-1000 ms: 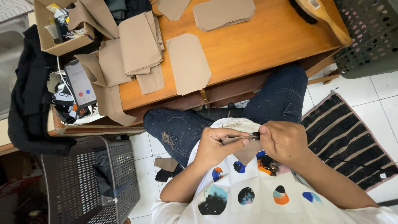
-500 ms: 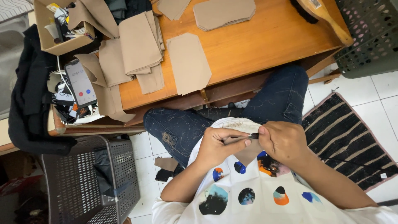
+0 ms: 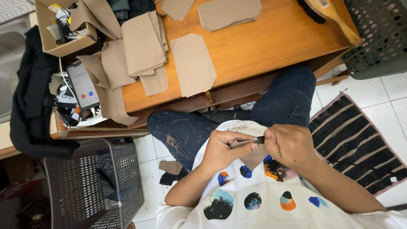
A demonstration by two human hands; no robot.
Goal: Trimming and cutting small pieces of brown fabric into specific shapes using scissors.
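Now the small dark tool (image 3: 259, 139) is pinched in the right hand (image 3: 290, 146) fingers over a tan fabric piece (image 3: 254, 156) gripped by the left hand (image 3: 224, 149), shifted slightly since before, both near the wooden table (image 3: 263, 51).

Small dark tool (image 3: 257, 139) between both grips — too tiny to identify; brush (image 3: 335, 17) and basket (image 3: 377, 38) cut off at the top edge.
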